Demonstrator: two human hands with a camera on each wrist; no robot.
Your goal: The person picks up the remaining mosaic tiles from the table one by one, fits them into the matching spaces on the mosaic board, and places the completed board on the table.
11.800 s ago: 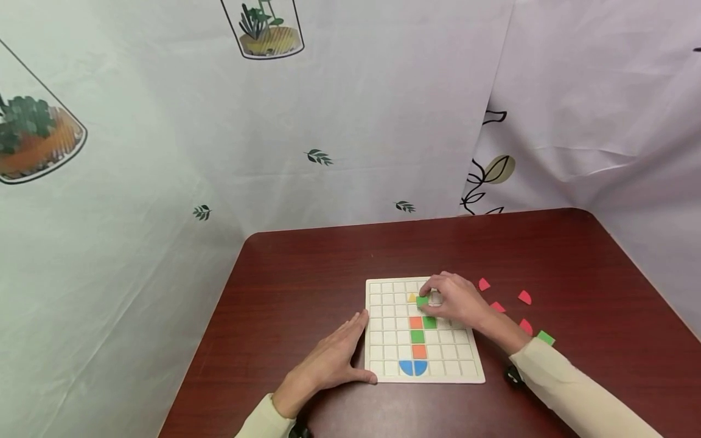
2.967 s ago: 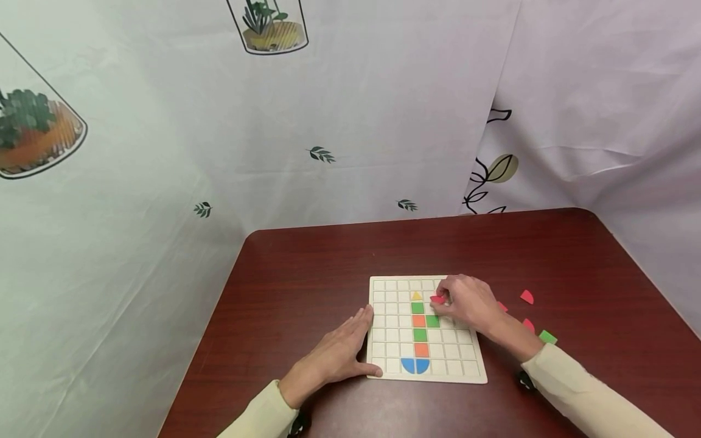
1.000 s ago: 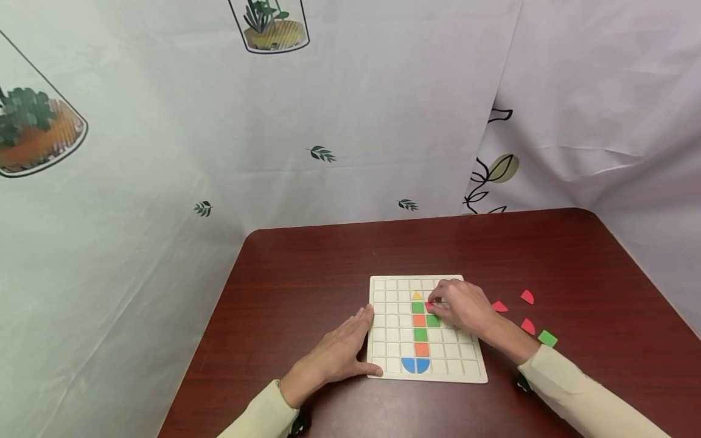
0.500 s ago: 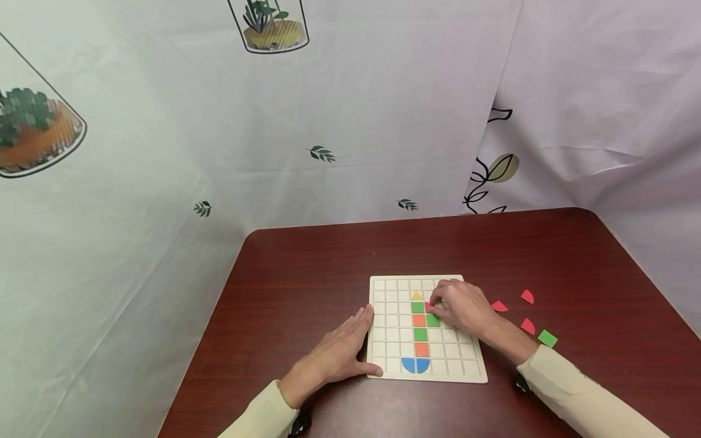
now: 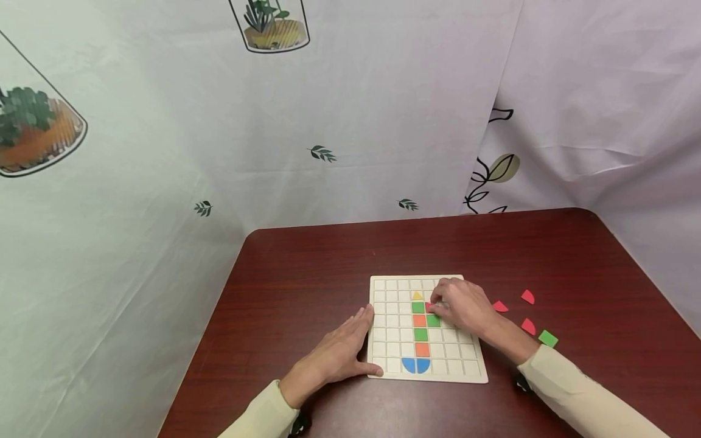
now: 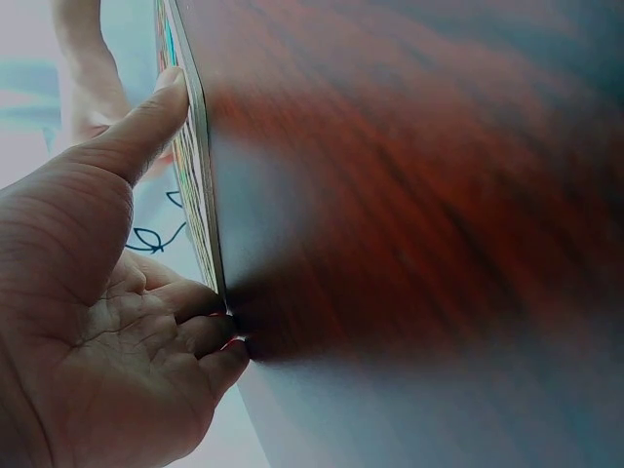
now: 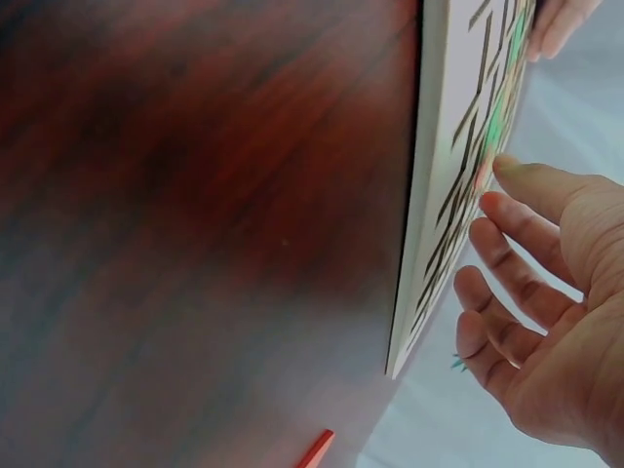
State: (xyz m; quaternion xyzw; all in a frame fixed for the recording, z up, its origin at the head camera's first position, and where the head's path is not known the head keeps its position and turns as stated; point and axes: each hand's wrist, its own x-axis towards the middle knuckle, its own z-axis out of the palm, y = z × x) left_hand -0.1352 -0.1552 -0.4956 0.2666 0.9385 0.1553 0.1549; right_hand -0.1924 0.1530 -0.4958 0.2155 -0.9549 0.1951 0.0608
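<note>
My right hand [image 5: 462, 307] bends over the cream grid board [image 5: 391, 351], with thumb and forefinger pinching a red quarter-circle tile [image 5: 428, 307]. That tile sits at the cell right of the upper green square [image 5: 418, 308], partly hidden by the fingertips. The left hand [image 5: 338, 350] lies along the board's left side, fingers straight against the edge and thumb on the lower left corner; the left wrist view shows this thumb [image 6: 156, 117] on the rim. In a column on the board are a yellow triangle [image 5: 417, 295], green and orange squares, and two blue quarter-circles [image 5: 415, 365].
Right of the board lie loose red quarter-circle tiles [image 5: 528, 326] and a green square [image 5: 547, 339], close to the right forearm. The dark red wooden table [image 5: 306, 280] ends at a patterned fabric backdrop [image 5: 356, 109].
Since the oldest frame, the right hand has left a green square below the yellow triangle, then brought a red quarter-circle in beside it. Over the last second the hands barely move.
</note>
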